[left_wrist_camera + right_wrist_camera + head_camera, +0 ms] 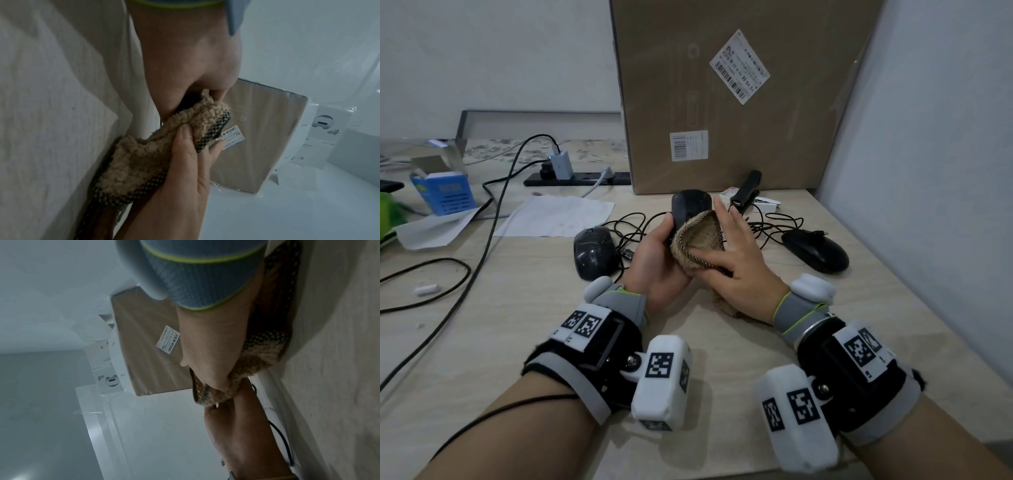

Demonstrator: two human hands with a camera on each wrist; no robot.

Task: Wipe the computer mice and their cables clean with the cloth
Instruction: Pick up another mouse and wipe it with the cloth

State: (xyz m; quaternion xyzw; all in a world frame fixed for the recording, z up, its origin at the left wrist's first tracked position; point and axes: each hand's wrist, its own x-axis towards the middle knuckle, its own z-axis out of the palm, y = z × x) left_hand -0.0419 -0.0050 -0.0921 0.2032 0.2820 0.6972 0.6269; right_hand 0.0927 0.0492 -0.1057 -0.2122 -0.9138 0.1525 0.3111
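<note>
My left hand [659, 250] grips a black mouse [690, 207] from below, raised above the table. My right hand [738, 248] pinches a tan fleece cloth [700, 240] with a checked border and presses it over the mouse's near end. In the left wrist view the cloth [156, 146] sits between the thumb and fingers of my right hand [185, 170], and only a dark sliver of the mouse [188, 100] shows. A second mouse [594, 251] lies to the left and a third mouse [815, 250] to the right. Their tangled cables [633, 226] lie behind my hands.
A large cardboard box [739, 96] stands at the back, with a black stapler-like object [748, 188] at its foot. A power strip [575, 178], a blue box [445, 192], a paper sheet [558, 216] and loose black cables [448, 274] lie left. A wall [928, 171] bounds the right.
</note>
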